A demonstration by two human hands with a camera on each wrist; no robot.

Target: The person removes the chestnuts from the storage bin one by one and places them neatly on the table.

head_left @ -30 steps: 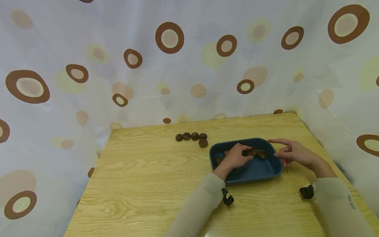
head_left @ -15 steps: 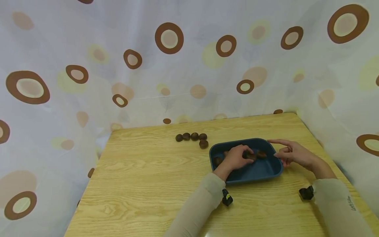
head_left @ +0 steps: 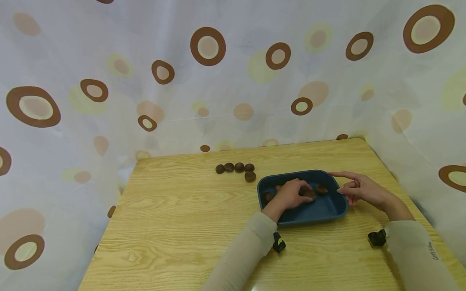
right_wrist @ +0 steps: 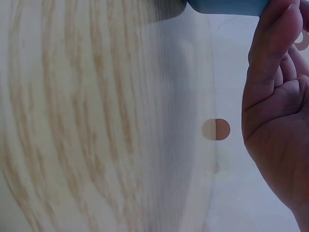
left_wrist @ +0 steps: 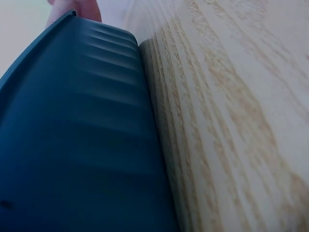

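In the head view a dark blue rectangular tub (head_left: 316, 212) stands on the right of the table. My left hand (head_left: 290, 193) reaches into it, thumb and fingertips curled about a brown chestnut (head_left: 310, 194). Another chestnut (head_left: 321, 189) lies just right of that one, and a further chestnut (head_left: 267, 197) is at the tub's left end. My right hand (head_left: 364, 189) holds the tub's right end, thumb at the rim, index finger stretched along the far corner, other fingers bent outside. The left wrist view has the tub's side wall (left_wrist: 96, 125); the right wrist view shows my right hand (right_wrist: 280, 101) by the tub.
Behind and left of the tub, several chestnuts (head_left: 239, 167) make a short row on the wooden table (head_left: 174, 218), with one chestnut (head_left: 250, 176) in front of its right end. A patterned curtain (head_left: 240, 89) surrounds the table at the back and sides.
My left fingers and thumb have drawn in around the chestnut, which has shifted slightly toward me, apart from its neighbour. The right hand and the tub stay in place.
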